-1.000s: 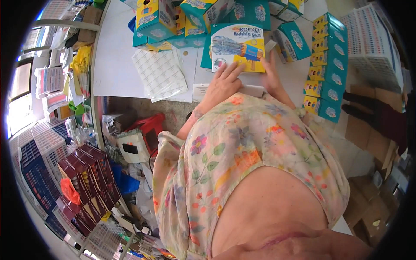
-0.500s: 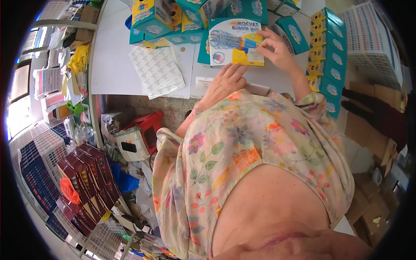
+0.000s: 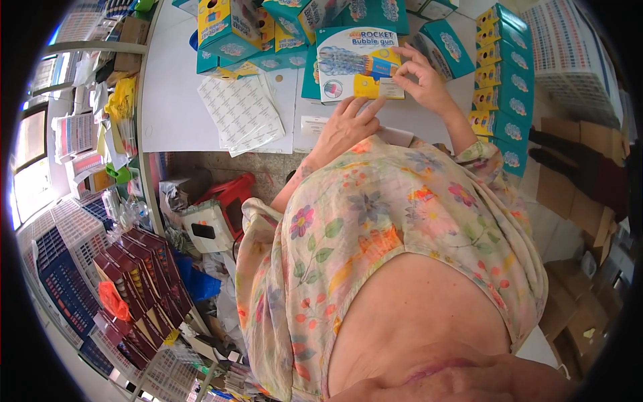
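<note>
A toy bubble gun box [image 3: 358, 63], white with blue and yellow printing, lies with its printed face up on the white table. My left hand [image 3: 347, 125] rests at its near edge, fingers stretched and spread, gripping nothing. Over the box's right side is my right hand [image 3: 429, 86], its thumb and forefinger drawn together in a pinch. Anything between those fingertips is too small to make out. White printed sheets [image 3: 242, 112] lie overlapping to the left. A white paper strip [image 3: 396, 136] lies partly behind my left hand.
Teal and yellow boxes [image 3: 231, 30] are piled at the back left. One teal box [image 3: 447, 45] leans beyond my right hand, and a row of similar boxes [image 3: 512, 84] lines the table's right side. Shelving with maroon boxes [image 3: 144, 288] stands at lower left.
The whole view has shifted slightly. My left fingers have spread further apart along the box's near edge. My right hand keeps its pinch at the box's right side.
</note>
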`<state>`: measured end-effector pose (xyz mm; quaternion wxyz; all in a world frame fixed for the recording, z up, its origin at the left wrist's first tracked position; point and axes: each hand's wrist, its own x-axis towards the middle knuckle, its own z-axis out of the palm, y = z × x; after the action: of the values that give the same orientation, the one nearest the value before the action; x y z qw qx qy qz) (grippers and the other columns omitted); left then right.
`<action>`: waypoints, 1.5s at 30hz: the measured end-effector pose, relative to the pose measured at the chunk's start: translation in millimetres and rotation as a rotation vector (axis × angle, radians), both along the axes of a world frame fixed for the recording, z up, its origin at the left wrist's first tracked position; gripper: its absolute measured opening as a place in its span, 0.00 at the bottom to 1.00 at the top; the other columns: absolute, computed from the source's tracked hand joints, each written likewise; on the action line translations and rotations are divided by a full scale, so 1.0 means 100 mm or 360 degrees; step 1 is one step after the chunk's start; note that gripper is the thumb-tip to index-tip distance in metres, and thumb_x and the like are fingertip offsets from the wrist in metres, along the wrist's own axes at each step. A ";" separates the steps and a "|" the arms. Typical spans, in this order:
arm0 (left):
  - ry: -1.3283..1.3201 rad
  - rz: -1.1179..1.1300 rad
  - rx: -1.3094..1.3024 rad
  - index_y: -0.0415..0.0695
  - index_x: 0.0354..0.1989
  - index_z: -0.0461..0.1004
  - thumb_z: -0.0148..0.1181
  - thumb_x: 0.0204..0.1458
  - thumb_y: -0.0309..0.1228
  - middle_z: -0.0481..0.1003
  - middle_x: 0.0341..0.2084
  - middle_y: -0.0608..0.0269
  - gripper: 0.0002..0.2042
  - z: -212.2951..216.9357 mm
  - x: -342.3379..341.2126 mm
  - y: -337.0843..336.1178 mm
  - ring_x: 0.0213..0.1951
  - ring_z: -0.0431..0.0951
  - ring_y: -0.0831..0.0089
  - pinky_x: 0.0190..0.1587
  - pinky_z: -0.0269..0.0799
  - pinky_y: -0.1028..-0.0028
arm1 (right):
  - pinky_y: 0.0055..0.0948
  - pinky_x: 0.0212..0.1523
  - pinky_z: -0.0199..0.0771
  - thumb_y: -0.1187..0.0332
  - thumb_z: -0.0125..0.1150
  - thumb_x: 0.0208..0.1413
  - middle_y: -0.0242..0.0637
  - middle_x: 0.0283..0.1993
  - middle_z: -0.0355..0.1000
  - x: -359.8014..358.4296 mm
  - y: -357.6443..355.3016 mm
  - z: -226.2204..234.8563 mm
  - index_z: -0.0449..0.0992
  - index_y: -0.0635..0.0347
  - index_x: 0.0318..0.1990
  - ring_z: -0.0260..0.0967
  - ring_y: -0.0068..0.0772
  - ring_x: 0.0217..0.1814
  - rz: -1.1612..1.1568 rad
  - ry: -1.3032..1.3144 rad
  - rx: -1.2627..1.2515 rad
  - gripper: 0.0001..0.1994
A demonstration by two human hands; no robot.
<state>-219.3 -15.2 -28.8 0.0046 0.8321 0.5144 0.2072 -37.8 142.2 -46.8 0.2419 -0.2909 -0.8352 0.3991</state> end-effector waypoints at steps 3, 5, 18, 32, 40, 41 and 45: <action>0.0115 0.0005 0.0009 0.49 0.22 0.73 0.58 0.40 0.31 0.66 0.54 0.69 0.02 -0.03 -0.02 0.03 0.50 0.65 0.70 0.52 0.63 0.69 | 0.38 0.68 0.46 0.69 0.62 0.52 0.38 0.64 0.59 -0.01 -0.02 -0.04 0.74 0.58 0.28 0.44 0.45 0.73 -0.0013 0.0067 -0.0043 0.05; 0.0125 0.0029 0.0026 0.49 0.21 0.73 0.58 0.41 0.31 0.66 0.54 0.70 0.02 -0.04 -0.01 0.05 0.49 0.65 0.71 0.51 0.63 0.70 | 0.38 0.67 0.48 0.68 0.65 0.49 0.41 0.65 0.59 0.00 -0.05 -0.07 0.73 0.57 0.33 0.45 0.45 0.72 -0.0006 0.0083 0.0050 0.07; -0.0524 0.0386 -0.0142 0.46 0.25 0.74 0.61 0.41 0.28 0.65 0.56 0.57 0.03 -0.06 -0.16 0.01 0.53 0.65 0.56 0.54 0.63 0.60 | 0.26 0.59 0.61 0.60 0.62 0.54 0.39 0.60 0.62 -0.26 0.06 -0.26 0.50 0.62 0.66 0.61 0.29 0.60 -0.0175 0.0395 -0.1393 0.37; -0.1615 0.0235 -0.1014 0.34 0.38 0.70 0.49 0.59 0.27 0.68 0.56 0.51 0.08 0.22 -0.11 0.03 0.54 0.70 0.59 0.53 0.64 0.71 | 0.34 0.57 0.64 0.73 0.74 0.33 0.37 0.58 0.65 1.15 -0.38 -0.33 0.56 0.58 0.63 0.62 0.34 0.60 -0.0328 0.0443 -0.1556 0.44; -0.1545 0.0164 -0.1058 0.34 0.38 0.71 0.46 0.61 0.27 0.72 0.51 0.56 0.09 0.10 -0.06 0.09 0.47 0.72 0.67 0.51 0.66 0.74 | 0.39 0.60 0.64 0.76 0.76 0.31 0.40 0.59 0.59 1.25 -0.63 -0.81 0.49 0.59 0.63 0.60 0.39 0.62 -0.0837 0.0814 -0.0998 0.49; -0.1542 0.0156 -0.1064 0.34 0.38 0.71 0.46 0.61 0.27 0.72 0.51 0.56 0.09 0.08 -0.05 0.09 0.47 0.72 0.67 0.51 0.66 0.74 | 0.39 0.60 0.64 0.77 0.74 0.32 0.42 0.60 0.57 1.25 -0.57 -1.08 0.47 0.61 0.62 0.58 0.39 0.63 -0.0902 0.0805 -0.0884 0.48; -0.1467 0.0123 -0.1093 0.36 0.41 0.72 0.46 0.61 0.27 0.74 0.48 0.59 0.09 0.04 0.00 0.10 0.44 0.73 0.69 0.48 0.67 0.75 | 0.39 0.59 0.65 0.78 0.72 0.33 0.47 0.60 0.55 1.05 -0.35 -1.69 0.45 0.64 0.63 0.57 0.40 0.63 -0.1314 0.0454 -0.0498 0.49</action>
<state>-219.3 -5.2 -24.3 0.4906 0.5873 0.5271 0.3695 66.8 107.0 -216.2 0.4462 -0.5743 -0.5376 0.4267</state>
